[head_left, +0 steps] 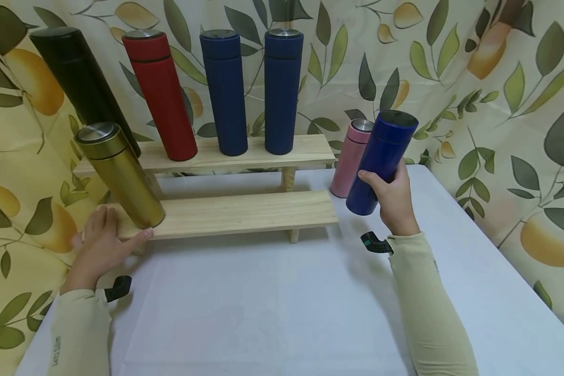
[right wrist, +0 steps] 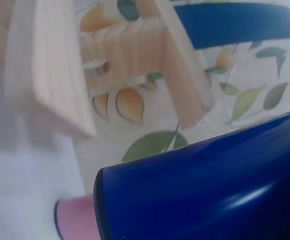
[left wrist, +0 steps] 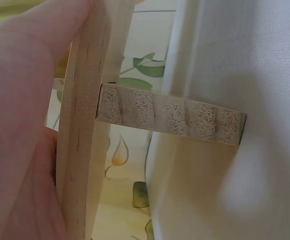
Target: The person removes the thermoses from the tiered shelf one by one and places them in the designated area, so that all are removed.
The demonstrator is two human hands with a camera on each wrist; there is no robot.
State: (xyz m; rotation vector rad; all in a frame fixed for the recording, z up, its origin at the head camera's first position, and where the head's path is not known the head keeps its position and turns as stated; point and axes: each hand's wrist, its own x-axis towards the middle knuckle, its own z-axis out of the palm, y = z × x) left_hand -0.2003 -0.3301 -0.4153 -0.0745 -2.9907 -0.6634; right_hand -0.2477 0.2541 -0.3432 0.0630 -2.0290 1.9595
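My right hand (head_left: 395, 201) grips a glossy blue thermos flask (head_left: 380, 162) around its lower half, thumb across the front. It tilts with its top to the right, above the white table; its blue side (right wrist: 200, 195) fills the lower right wrist view. Just behind it is a pink flask (head_left: 352, 156) with a steel lid, partly hidden. My left hand (head_left: 101, 243) rests at the left end of the lower wooden shelf (head_left: 244, 211), fingers extended and thumb along the front edge. A gold flask (head_left: 122, 175) stands on that end, close by the fingers.
On the upper wooden shelf (head_left: 207, 164) stand a black flask (head_left: 84, 83), a red flask (head_left: 162, 99) and two matte blue flasks (head_left: 225, 94). Short wooden legs (left wrist: 170, 115) hold the lower shelf above the white table (head_left: 263, 303). Leaf-patterned cloth (head_left: 512, 156) hangs behind and at both sides.
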